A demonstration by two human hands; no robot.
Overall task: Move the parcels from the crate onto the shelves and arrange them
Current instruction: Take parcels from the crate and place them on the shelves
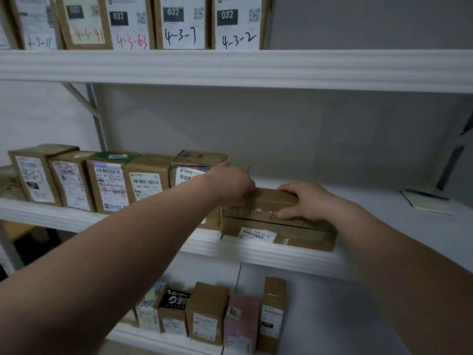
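Gripping barcoded parcel w/ R hand

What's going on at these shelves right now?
A person has both hands on a flat cardboard parcel lying at the front edge of the middle shelf, at the right end of a row of upright parcels. The left hand holds its left end. The right hand grips its top, thumb on the front face. Other parcels stand on the upper shelf and the lower shelf.
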